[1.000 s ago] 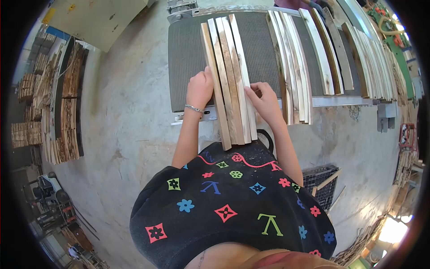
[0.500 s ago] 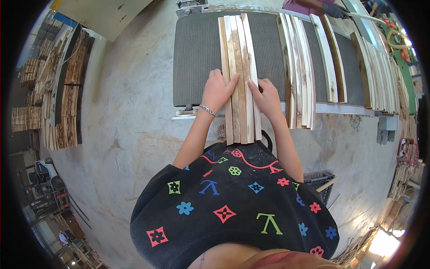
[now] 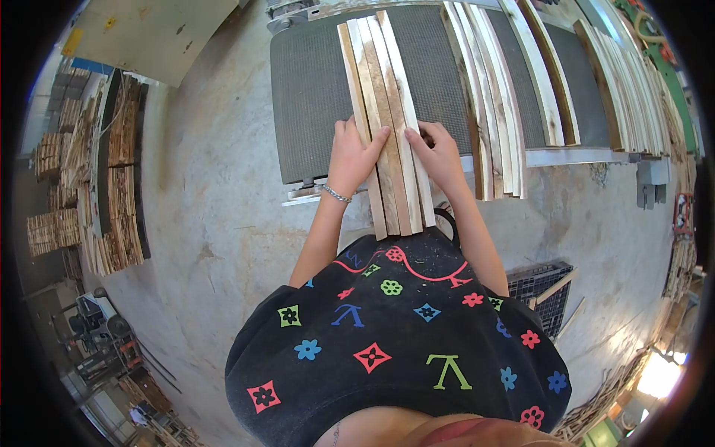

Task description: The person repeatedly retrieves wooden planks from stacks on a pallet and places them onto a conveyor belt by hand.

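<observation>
Several long wooden strips (image 3: 383, 97) lie side by side on the dark textured belt (image 3: 309, 97), their near ends reaching past its edge to my shirt. On their left side is my left hand (image 3: 354, 156), its thumb over the top and its fingers round the outer edge. My right hand (image 3: 438, 155) grips the bundle from the right, thumb on top, fingers partly hidden beside the strips. Both hands hold the bundle at about mid-length. A second group of strips (image 3: 488, 104) rests on the belt to the right, apart from my right hand.
Two more strips (image 3: 538, 74) and a larger row of strips (image 3: 625, 93) lie farther right on the belt. Stacked wood (image 3: 123, 208) stands at the left. A black crate (image 3: 547, 298) with wood pieces is on the floor at the lower right.
My left hand has shifted from the bundle's side to a grip with the thumb on top. The view has turned slightly. A co-worker's gloved hand and a strip at the upper right are gone.
</observation>
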### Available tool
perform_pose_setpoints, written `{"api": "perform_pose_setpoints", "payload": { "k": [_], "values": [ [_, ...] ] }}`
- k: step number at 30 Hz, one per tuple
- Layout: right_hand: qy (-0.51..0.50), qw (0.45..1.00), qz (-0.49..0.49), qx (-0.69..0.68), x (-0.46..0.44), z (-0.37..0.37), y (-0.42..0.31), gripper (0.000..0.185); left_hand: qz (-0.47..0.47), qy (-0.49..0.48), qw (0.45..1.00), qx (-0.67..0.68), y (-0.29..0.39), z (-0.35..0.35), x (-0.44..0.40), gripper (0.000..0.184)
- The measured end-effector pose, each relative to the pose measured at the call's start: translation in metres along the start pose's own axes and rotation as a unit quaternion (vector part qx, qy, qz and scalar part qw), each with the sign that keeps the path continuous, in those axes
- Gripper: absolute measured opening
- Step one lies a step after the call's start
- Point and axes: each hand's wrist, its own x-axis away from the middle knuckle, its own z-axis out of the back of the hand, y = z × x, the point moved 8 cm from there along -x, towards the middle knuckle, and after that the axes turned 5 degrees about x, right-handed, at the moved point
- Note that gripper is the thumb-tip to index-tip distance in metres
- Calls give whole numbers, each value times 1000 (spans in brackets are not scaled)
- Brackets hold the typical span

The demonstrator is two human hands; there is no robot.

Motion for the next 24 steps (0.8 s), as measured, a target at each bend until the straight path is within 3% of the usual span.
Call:
{"api": "perform_pose_setpoints", "payload": {
  "k": [6, 9, 12, 15, 24],
  "values": [
    [-14, 1000, 0, -14, -2, -1, 7, 43, 23, -9, 1000, -3, 0, 0, 1, 58],
    [-19, 1000, -8, -20, -3, -1, 9, 44, 22, -13, 1000, 3, 3, 0, 0, 68],
    [-27, 999, -2, -25, -5, -1, 9, 44, 33, 58, 998, 1, 1, 2, 6, 84],
    [-31, 999, -1, -40, -8, -1, 15, 43, 15, 59, 996, -68, 8, -5, 9, 96],
    [-10, 999, -9, -49, -9, 5, 9, 36, 4, 62, 975, -214, 43, -19, 13, 94]
  ]
}}
